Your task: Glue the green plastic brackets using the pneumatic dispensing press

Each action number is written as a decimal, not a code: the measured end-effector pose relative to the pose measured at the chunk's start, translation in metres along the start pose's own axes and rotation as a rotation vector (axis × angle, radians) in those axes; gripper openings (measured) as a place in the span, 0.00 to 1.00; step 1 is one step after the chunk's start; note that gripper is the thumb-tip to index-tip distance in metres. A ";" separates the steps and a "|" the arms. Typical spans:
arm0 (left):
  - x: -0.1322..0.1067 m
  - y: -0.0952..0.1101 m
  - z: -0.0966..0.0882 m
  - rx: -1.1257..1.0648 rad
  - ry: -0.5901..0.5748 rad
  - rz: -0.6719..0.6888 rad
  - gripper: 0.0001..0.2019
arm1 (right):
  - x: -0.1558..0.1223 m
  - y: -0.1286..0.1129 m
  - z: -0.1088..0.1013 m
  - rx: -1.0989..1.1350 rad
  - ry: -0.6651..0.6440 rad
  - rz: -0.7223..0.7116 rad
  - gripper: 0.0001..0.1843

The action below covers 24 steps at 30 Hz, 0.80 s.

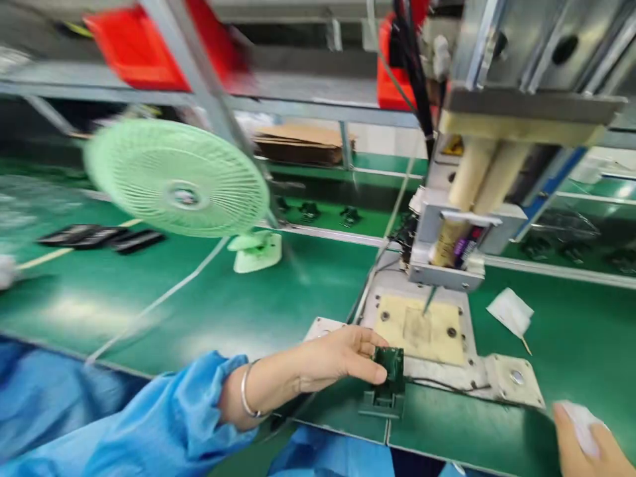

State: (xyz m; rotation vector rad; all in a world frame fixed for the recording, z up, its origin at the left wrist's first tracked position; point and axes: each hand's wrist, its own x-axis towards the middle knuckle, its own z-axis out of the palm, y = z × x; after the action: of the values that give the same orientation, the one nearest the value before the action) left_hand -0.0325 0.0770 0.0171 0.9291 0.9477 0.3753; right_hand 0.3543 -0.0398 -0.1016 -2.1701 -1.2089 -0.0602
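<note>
My left hand (pixel 342 358), in a blue sleeve with a silver bangle at the wrist, grips a dark green plastic part (pixel 392 374) by its left side. That part stands at the front of the bench, before the machine's pale base plate (pixel 392 324). At the lower right edge my right hand (pixel 589 444) is partly cut off by the frame, its fingers closed around a white wad of tissue (pixel 581 424). Above the base plate hangs the machine's dispensing head (pixel 447 238), its thin needle (pixel 430 301) pointing down.
A white pad on a stick (pixel 511 313) lies right of the machine. The white button box (pixel 517 379) sits at its front right corner. A green fan (pixel 181 192) stands at left, near black flat pieces (pixel 102 237). Behind runs a conveyor with dark parts (pixel 350 215).
</note>
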 end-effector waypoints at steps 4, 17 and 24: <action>0.039 0.019 0.018 -0.003 -0.094 -0.044 0.22 | -0.016 0.014 -0.010 -0.068 0.161 0.091 0.29; 0.084 0.043 0.017 0.260 -0.057 0.274 0.24 | -0.014 -0.006 -0.011 0.089 0.226 -0.049 0.29; 0.077 0.040 0.014 0.710 0.026 0.455 0.23 | -0.015 -0.008 -0.012 0.127 0.239 -0.106 0.26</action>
State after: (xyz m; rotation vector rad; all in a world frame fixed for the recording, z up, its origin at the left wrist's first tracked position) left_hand 0.0262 0.1427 0.0125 1.8067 0.8982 0.4405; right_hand 0.3426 -0.0543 -0.0929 -1.9266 -1.1563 -0.2728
